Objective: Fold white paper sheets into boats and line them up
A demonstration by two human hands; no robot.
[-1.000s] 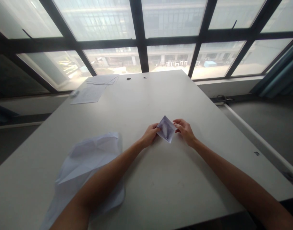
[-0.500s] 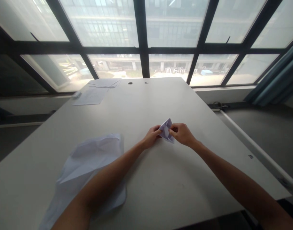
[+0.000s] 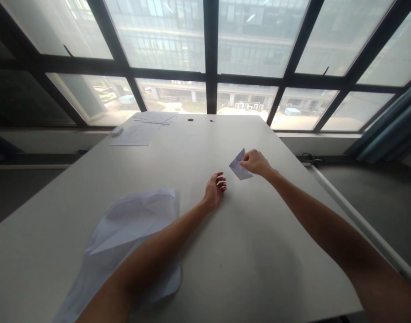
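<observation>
Between the thumb and fingers of my right hand (image 3: 255,162) is a small piece of folded white paper (image 3: 239,167), pinched at its right side and raised over the table. Its visible face looks flat, with pointed corners. My left hand (image 3: 215,190) is apart from the paper, to its lower left. The left fingers are spread and loosely curled, with nothing in them. Under my left forearm lies a large creased sheet of white paper (image 3: 134,220).
The white table (image 3: 205,148) reaches to the windows. Several flat paper sheets (image 3: 136,134) lie at its far left, beside a small pale object (image 3: 117,131) I cannot make out. Two dark round spots mark the far edge. A blue curtain (image 3: 380,130) hangs at right.
My left hand has let go of the folded paper and opened. My right hand has carried the paper up and slightly right. The view has shifted a little.
</observation>
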